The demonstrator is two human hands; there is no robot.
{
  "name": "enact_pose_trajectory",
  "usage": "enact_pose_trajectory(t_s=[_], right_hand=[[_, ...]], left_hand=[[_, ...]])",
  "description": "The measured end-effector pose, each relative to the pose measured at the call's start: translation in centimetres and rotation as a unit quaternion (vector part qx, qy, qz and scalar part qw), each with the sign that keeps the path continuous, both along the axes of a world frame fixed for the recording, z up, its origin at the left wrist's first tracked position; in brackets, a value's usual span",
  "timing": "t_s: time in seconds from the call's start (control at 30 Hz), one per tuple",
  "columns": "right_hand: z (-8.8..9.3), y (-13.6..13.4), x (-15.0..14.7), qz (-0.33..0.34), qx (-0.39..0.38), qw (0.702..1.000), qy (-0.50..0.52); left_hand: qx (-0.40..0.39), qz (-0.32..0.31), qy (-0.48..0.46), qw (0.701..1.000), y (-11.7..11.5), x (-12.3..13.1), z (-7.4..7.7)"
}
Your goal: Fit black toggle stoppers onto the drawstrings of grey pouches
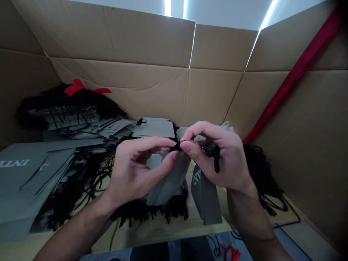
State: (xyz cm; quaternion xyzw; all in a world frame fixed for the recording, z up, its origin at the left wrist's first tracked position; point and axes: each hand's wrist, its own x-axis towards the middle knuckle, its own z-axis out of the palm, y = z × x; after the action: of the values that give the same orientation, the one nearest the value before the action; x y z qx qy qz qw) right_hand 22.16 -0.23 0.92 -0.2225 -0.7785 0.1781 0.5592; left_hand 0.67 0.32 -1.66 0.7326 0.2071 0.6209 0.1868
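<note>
My left hand (136, 166) and my right hand (217, 156) meet at the centre of the view, both pinched on a black cord (177, 146) at the top edge of a grey paper bag (174, 177). The bag hangs folded below my fingers, with white lettering on its side fold (196, 177). A free end of the black cord (216, 159) runs down through my right palm.
Stacks of flat grey paper bags (24, 181) with black cord handles lie at the left and behind. Loose black cords (261, 177) pile at the right. Cardboard walls (141, 40) enclose the wooden surface (168, 228). A red strip (293, 72) runs diagonally at the right; red ribbon (74, 87) lies at the back left.
</note>
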Motion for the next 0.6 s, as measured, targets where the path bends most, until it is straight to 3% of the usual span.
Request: enact_pose_trajectory(t_s=[0.3,0.47,0.6], right_hand=[[0.4,0.0,0.5,0.029,-0.049,0.998,-0.031],[0.3,0.2,0.6,0.036,-0.005,0.999,-0.028],[0.2,0.2,0.5,0.053,-0.014,0.998,-0.004]], left_hand=[[-0.144,-0.116,0.021,0.982,-0.1,-1.0,1.1],[-0.134,-0.116,0.036,0.984,-0.3,-1.1,1.3],[-0.095,-0.106,0.053,0.988,-0.4,-1.0,1.2]])
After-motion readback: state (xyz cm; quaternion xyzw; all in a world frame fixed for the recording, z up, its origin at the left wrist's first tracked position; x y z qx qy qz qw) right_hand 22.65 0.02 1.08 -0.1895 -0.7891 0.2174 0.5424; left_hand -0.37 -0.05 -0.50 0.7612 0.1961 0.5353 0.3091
